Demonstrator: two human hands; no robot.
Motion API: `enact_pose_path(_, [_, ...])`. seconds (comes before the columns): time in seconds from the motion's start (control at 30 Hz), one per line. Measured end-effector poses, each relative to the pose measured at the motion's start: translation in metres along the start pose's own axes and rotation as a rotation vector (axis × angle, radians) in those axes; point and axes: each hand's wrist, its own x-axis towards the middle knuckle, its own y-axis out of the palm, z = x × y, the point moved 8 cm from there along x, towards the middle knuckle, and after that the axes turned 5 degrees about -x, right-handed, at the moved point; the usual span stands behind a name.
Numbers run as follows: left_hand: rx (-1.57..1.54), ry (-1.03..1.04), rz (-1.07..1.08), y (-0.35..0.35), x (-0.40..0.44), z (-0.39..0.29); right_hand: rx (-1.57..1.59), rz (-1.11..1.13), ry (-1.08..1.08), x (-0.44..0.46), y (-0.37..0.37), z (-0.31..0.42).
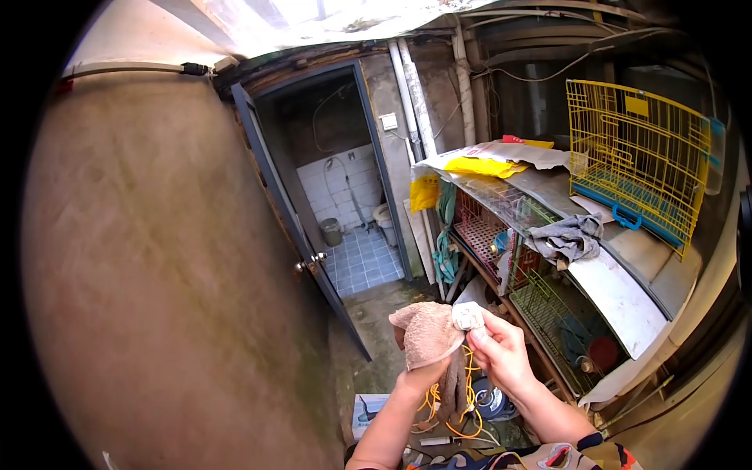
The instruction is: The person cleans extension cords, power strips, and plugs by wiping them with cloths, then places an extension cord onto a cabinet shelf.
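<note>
One tan cloth (429, 338) fills the left hand (423, 377); the right hand (503, 352) pinches a white fitting (468, 315) at its edge; shifting either needs steadiness.

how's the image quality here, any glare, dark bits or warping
Head view: the plastic sheeting overhead is blown out to white; black corners and a curved rim from the wide lens, with the yellow cage leaning at the edge; the room past the doorway is dim in its upper part; the small white object in the right hand is too small to make out fully.
</note>
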Motion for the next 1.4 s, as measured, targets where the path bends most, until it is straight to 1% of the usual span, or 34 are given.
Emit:
enact_pose_path(0.03, [0.022,0.016,0.047,0.002,0.003,-0.001,0.002,-0.001,-0.006,0.001,0.001,0.000])
enact_pose_path(0.07, [0.022,0.022,0.048,0.001,0.005,-0.004,-0.054,-0.018,-0.030,0.003,0.000,-0.001])
enact_pose_path(0.13, [0.210,0.008,-0.033,-0.007,0.011,-0.007,-0.228,-0.074,-0.115,0.007,0.000,0.002])
enact_pose_path(0.17, [0.295,0.041,-0.167,-0.011,0.003,-0.007,-0.247,-0.084,-0.133,0.008,-0.001,0.002])
enact_pose_path(0.2, [0.295,0.048,-0.164,-0.012,0.004,-0.009,-0.263,-0.095,-0.152,0.009,-0.001,0.002])
enact_pose_path(0.27, [-0.074,-0.251,-0.478,-0.038,-0.005,0.013,-0.263,-0.182,-0.191,0.006,-0.012,0.013])
enact_pose_path(0.3, [-0.132,-0.292,-0.516,-0.043,-0.012,0.025,-0.221,-0.209,-0.224,0.006,-0.020,0.015])
enact_pose_path(0.33, [-1.113,-0.463,-0.498,-0.017,-0.018,0.050,-0.229,-0.173,-0.238,0.007,-0.024,0.016])
enact_pose_path(0.4, [-1.456,-0.473,-0.399,0.010,-0.021,0.046,-0.288,-0.215,-0.377,0.011,-0.023,0.010])
enact_pose_path(0.43, [-1.083,-0.359,-0.289,0.012,-0.010,0.022,-0.612,-0.155,-0.492,0.008,-0.008,0.027])
enact_pose_path(0.47, [-1.100,-0.395,-0.236,0.020,-0.006,0.024,-0.561,-0.172,-0.546,0.007,-0.003,0.031])
enact_pose_path(0.53, [-1.305,-0.422,-0.207,0.024,0.003,0.019,-1.034,-0.219,-0.686,-0.001,0.018,0.053])
enact_pose_path(0.57, [-1.263,-0.481,-0.156,0.030,-0.004,0.027,-1.010,-0.191,-0.748,0.001,0.022,0.049])
enact_pose_path(0.6, [-1.502,-0.607,-0.179,0.034,-0.001,0.020,-0.956,-0.159,-0.746,0.002,0.022,0.046])
enact_pose_path(0.67, [-1.348,-0.439,-0.095,0.038,0.003,0.005,-0.911,-0.197,-0.768,0.003,0.024,0.049])
enact_pose_path(0.7, [-1.290,-0.491,-0.157,0.046,-0.002,0.011,-0.879,-0.169,-0.757,0.006,0.027,0.049])
enact_pose_path(0.73, [-1.454,-0.581,-0.334,0.049,-0.011,0.016,-0.847,-0.141,-0.744,0.009,0.031,0.048])
enact_pose_path(0.77, [-1.453,-0.584,-0.334,0.049,-0.012,0.018,-0.801,-0.108,-0.750,0.011,0.035,0.047])
enact_pose_path(0.8, [-1.433,-0.582,-0.355,0.047,-0.015,0.025,-0.780,-0.114,-0.701,0.013,0.041,0.040])
enact_pose_path(0.87, [-1.395,-0.573,-0.396,0.041,-0.020,0.041,-0.908,-0.090,-0.816,0.004,0.057,0.051])
enact_pose_path(0.9, [-1.376,-0.562,-0.413,0.038,-0.019,0.048,-0.984,-0.103,-0.858,0.007,0.053,0.052])
enact_pose_path(0.93, [-1.359,-0.545,-0.427,0.034,-0.016,0.051,-1.134,-0.098,-0.935,0.004,0.054,0.054])
enact_pose_path(0.97, [-1.360,-0.542,-0.424,0.033,-0.015,0.050,-1.153,-0.059,-0.907,0.005,0.050,0.056])
enact_pose_path(1.03, [-1.487,-0.624,-0.545,0.029,-0.021,0.048,-1.169,-0.022,-0.874,0.003,0.047,0.060])
enact_pose_path(1.07, [-1.488,-0.627,-0.547,0.028,-0.019,0.040,-1.050,0.012,-0.795,0.006,0.043,0.059])
enact_pose_path(1.1, [-1.306,-0.578,-0.588,0.018,-0.013,0.031,-0.930,0.044,-0.718,0.008,0.039,0.058])
enact_pose_path(1.13, [-1.121,-0.531,-0.623,0.008,-0.011,0.025,-0.932,0.042,-0.714,0.007,0.039,0.055])
enact_pose_path(1.17, [-1.179,-0.492,-0.607,0.012,-0.016,0.043,-0.901,0.063,-0.678,0.006,0.038,0.048])
enact_pose_path(1.2, [-1.180,-0.493,-0.606,0.011,-0.019,0.048,-0.869,0.084,-0.649,0.006,0.038,0.044])
enact_pose_path(1.23, [-1.213,-0.501,-0.554,0.014,-0.018,0.051,-0.869,0.082,-0.655,0.005,0.038,0.044])
enact_pose_path(1.27, [-1.244,-0.506,-0.501,0.016,-0.016,0.052,-0.876,0.029,-0.711,0.002,0.037,0.050])
enact_pose_path(1.33, [-1.302,-0.462,-0.496,0.019,-0.016,0.049,-0.890,-0.074,-0.824,-0.004,0.034,0.062])
enact_pose_path(1.4, [-1.597,-0.621,-0.472,0.034,-0.017,0.049,-0.918,-0.143,-0.879,-0.005,0.029,0.077])
